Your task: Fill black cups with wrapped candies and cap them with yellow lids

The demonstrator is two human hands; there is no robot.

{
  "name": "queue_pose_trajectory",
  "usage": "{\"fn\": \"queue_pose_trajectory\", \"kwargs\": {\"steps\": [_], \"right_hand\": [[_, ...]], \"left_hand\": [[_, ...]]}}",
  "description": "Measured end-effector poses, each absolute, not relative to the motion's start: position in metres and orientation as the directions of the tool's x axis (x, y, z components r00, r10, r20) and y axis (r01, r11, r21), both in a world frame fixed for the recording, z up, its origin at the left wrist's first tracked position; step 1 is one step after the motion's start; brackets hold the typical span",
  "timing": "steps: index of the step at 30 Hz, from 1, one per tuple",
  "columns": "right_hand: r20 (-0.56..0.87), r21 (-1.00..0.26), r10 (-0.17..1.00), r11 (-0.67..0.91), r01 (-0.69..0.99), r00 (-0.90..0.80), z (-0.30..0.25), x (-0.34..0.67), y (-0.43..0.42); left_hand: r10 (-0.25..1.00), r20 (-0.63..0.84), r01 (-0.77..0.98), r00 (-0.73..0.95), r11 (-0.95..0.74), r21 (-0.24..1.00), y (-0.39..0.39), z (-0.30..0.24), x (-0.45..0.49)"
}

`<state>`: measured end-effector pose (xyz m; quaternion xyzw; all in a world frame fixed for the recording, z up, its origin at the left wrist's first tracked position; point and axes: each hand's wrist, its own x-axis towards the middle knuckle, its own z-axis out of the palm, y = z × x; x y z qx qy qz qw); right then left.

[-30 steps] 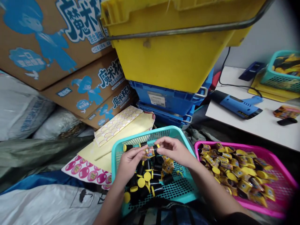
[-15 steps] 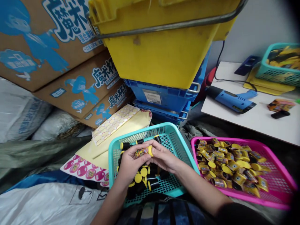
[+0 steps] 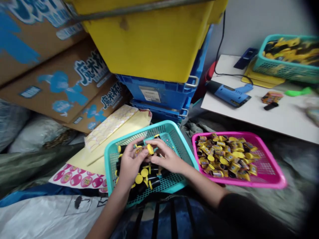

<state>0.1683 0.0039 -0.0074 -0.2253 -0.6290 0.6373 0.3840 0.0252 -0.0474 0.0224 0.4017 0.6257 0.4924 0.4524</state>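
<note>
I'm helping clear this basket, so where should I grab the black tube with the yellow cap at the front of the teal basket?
Take the black tube around its barrel, coming from above on the near side of the teal basket. It seems to lie on its side, so fingers can close across the round body, while other tubes crowd close around it. Your right hand looks nearest.
</note>
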Motion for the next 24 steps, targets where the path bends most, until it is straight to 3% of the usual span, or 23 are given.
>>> {"fn": "queue_pose_trajectory", "kwargs": {"steps": [2, 4, 7, 9, 10, 12, 16, 17, 19, 24], "right_hand": [[0.304, -0.946, 0.796, 0.316, -0.069, -0.524, 0.003, 0.186, 0.001], [0.323, -0.907, 0.824, 0.41, 0.096, -0.465, 0.016, 0.223, -0.001], [0.173, -0.767, 0.918, 0.353, 0.535, -0.357, 0.029, 0.305, -0.004], [-0.003, -0.53, 0.964, 0.223, 0.818, -0.265, 0.029, 0.355, -0.002], [-0.006, -0.412, 0.982, 0.168, 0.896, -0.187, 0.027, 0.37, 0.0], [0.002, -0.333, 0.987, 0.155, 0.93, -0.163, 0.022, 0.372, 0.006], [-0.108, -0.58, 0.898, 0.292, 0.76, -0.427, 0.006, 0.278, 0.014], [-0.183, -0.577, 0.862, 0.295, 0.762, -0.473, -0.001, 0.248, 0.015], [-0.321, -0.463, 0.857, 0.23, 0.856, -0.403, -0.018, 0.198, 0.02], [-0.353, -0.398, 0.865, 0.207, 0.894, -0.357, -0.056, 0.168, 0.031]], "left_hand": [[0.976, -0.17, 0.071, -0.135, 0.181, 0.981, -0.047, 0.023, 0.029], [0.983, -0.18, 0.121, -0.022, 0.181, 0.976, -0.046, 0.023, 0.029], [0.975, -0.212, 0.206, -0.066, 0.221, 0.953, -0.044, 0.021, 0.017], [0.961, -0.222, 0.253, -0.165, 0.259, 0.932, -0.042, 0.018, 0.005], [0.953, -0.22, 0.283, -0.207, 0.274, 0.919, -0.041, 0.016, 0.0], [0.946, -0.205, 0.37, -0.25, 0.289, 0.883, -0.039, 0.011, -0.005], [0.973, -0.164, 0.524, -0.163, 0.227, 0.821, -0.035, 0.003, 0.001], [0.978, -0.156, 0.539, -0.136, 0.205, 0.817, -0.034, 0.002, 0.004], [0.985, -0.147, 0.548, -0.093, 0.174, 0.818, -0.034, -0.002, 0.007], [0.984, -0.162, 0.531, -0.071, 0.175, 0.829, -0.038, -0.01, 0.0]]}}
